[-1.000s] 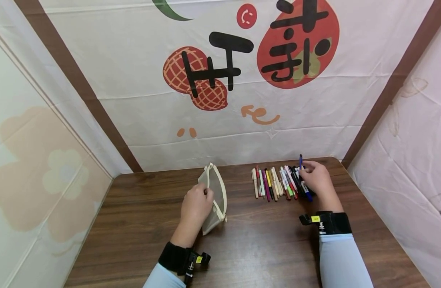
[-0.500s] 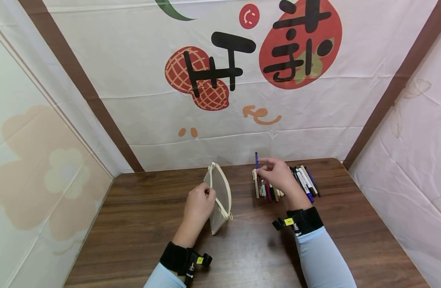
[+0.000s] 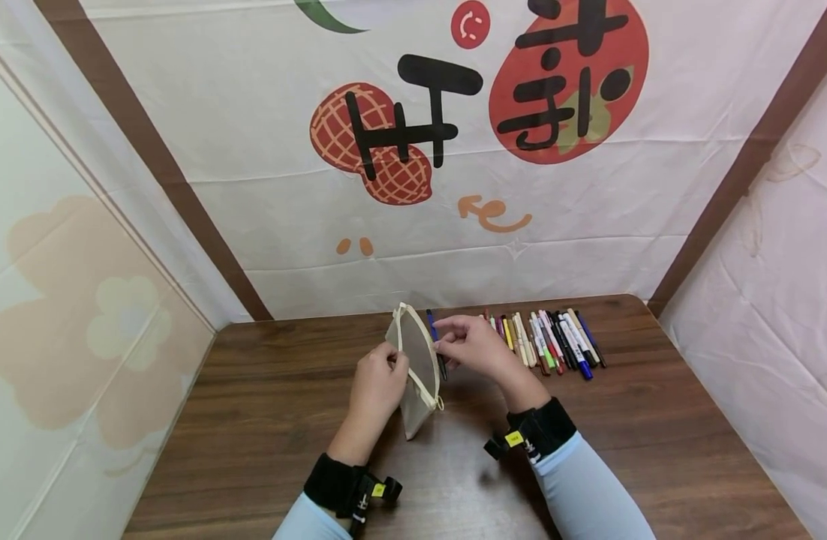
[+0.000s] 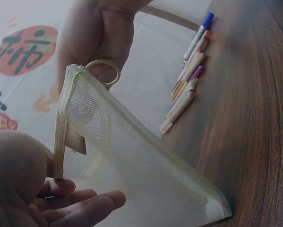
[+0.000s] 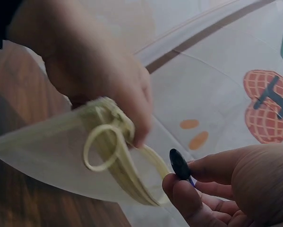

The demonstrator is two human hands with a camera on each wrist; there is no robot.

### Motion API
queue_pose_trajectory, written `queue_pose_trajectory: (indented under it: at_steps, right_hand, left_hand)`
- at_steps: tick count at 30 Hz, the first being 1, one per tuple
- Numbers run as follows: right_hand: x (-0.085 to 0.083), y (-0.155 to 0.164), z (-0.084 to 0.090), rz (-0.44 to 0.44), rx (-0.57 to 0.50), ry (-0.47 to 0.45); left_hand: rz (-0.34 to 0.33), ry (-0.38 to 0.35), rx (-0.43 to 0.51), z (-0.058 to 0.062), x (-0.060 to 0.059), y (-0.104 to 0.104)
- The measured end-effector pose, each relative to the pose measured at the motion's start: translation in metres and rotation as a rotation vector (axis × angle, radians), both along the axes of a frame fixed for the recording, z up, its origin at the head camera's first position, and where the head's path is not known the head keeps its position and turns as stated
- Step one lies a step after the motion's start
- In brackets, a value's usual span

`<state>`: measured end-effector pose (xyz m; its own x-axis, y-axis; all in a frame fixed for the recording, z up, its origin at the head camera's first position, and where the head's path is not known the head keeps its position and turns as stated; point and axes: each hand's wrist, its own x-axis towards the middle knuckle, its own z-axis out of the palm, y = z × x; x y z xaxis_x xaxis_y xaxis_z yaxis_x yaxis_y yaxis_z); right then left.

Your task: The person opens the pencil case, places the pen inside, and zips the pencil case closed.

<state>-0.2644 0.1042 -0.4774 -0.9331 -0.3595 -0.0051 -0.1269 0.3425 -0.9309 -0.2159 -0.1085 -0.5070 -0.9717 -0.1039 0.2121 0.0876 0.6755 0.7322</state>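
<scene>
A cream mesh zipper pouch (image 3: 416, 352) stands on its edge with its mouth open toward the right. My left hand (image 3: 378, 382) pinches one side of its rim between thumb and finger; the left wrist view shows the other fingers (image 4: 91, 208) stretched along the mesh. My right hand (image 3: 477, 346) pinches a blue pen (image 3: 431, 322) with a dark end, held nearly upright close beside the pouch's mouth. In the right wrist view the pen's dark tip (image 5: 179, 164) shows between thumb and finger. A zipper pull ring (image 5: 101, 147) hangs at the pouch's corner.
To the right lies a row of several pens and markers (image 3: 548, 341) side by side on the brown wooden table (image 3: 285, 375). A printed white cloth (image 3: 285, 210) hangs behind the table's far edge, with more cloth on both sides.
My right hand has lifted the blue pen from the right end of the row and carried it left to the pouch. The left hand and pouch have shifted slightly right.
</scene>
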Motion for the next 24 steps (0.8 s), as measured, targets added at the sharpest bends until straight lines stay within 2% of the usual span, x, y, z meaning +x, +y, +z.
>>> queue_pose_trajectory:
  at_steps: [6, 13, 16, 20, 24]
  right_hand:
    - [0.005, -0.011, -0.003, 0.023, 0.009, -0.019]
    - [0.01, -0.021, -0.005, -0.002, 0.11, 0.059]
    - [0.011, -0.024, -0.005, -0.002, 0.128, 0.065]
    - [0.012, -0.023, -0.002, 0.014, 0.111, 0.05]
    - [0.01, -0.015, 0.002, 0.012, 0.099, 0.079]
  left_hand:
    - [0.009, 0.013, -0.022, -0.001, 0.0, 0.003]
    - [0.009, 0.025, -0.041, 0.001, 0.001, 0.005]
    - [0.018, 0.044, -0.044, 0.001, 0.0, 0.005]
    - [0.03, 0.04, -0.041, 0.001, 0.0, 0.004]
    - [0.028, 0.016, -0.027, 0.001, 0.0, 0.003]
